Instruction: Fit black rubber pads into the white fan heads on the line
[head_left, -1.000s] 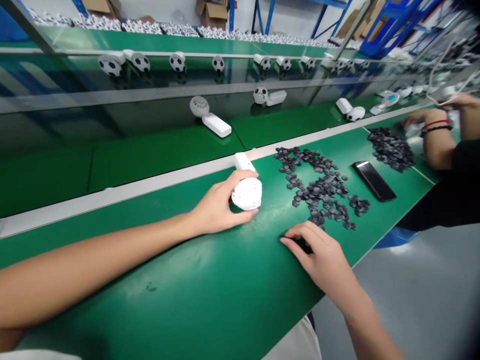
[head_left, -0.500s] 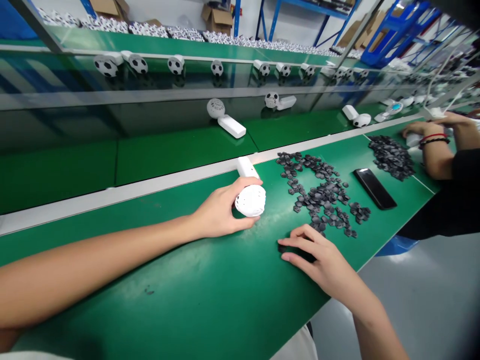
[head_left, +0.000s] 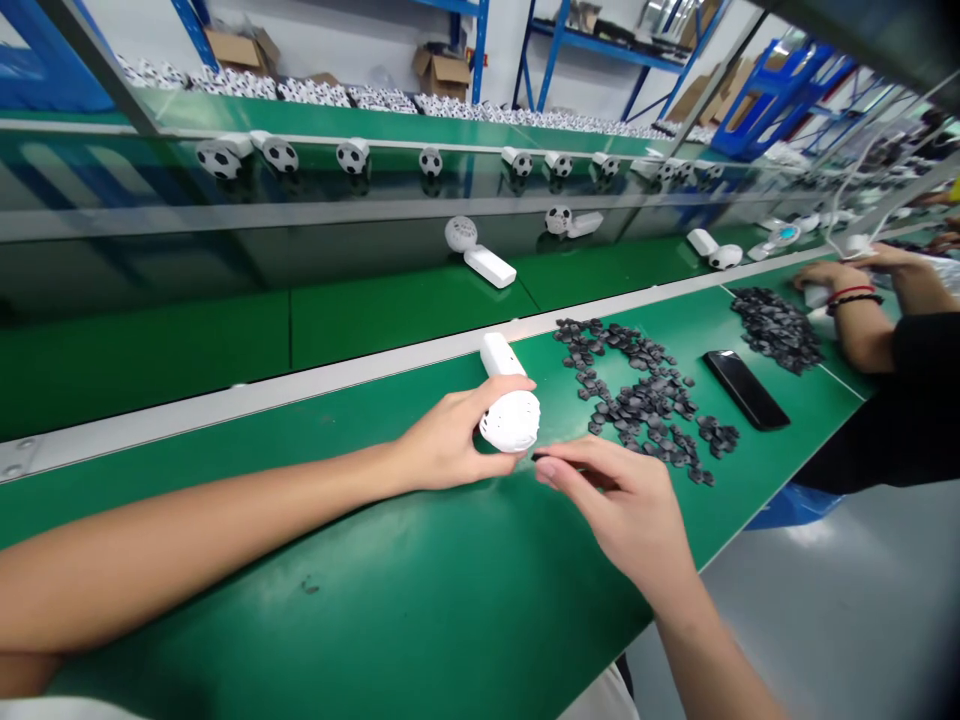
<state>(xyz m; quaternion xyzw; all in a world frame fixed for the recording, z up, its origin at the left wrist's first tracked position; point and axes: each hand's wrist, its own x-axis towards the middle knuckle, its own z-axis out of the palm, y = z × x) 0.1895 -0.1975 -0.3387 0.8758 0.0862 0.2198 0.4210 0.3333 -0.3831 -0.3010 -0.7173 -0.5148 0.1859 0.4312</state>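
Note:
My left hand (head_left: 457, 435) is wrapped round the slotted round head of a white handheld fan (head_left: 511, 420). The fan's white handle (head_left: 498, 354) points away from me, towards the pale rail. Close to the fan's right side, my right hand (head_left: 626, 500) pinches a small black plastic piece (head_left: 538, 456) between thumb and fingertips; most of that piece is hidden. Beyond my right hand lies a loose spread of similar black pieces (head_left: 645, 395) on the green table (head_left: 405, 590).
A black phone (head_left: 746, 390) lies right of the pieces, near another black pile (head_left: 776, 328). At far right are a co-worker's hands (head_left: 847, 280). Behind the rail (head_left: 375, 372), a green conveyor belt (head_left: 375, 325) bears white fans (head_left: 489, 266). Football-patterned fans (head_left: 352, 156) line a ledge.
My right hand has lifted the black piece off the table and brought it left, up beside the fan head. My left hand still holds the fan. Fans on the belt have shifted slightly right.

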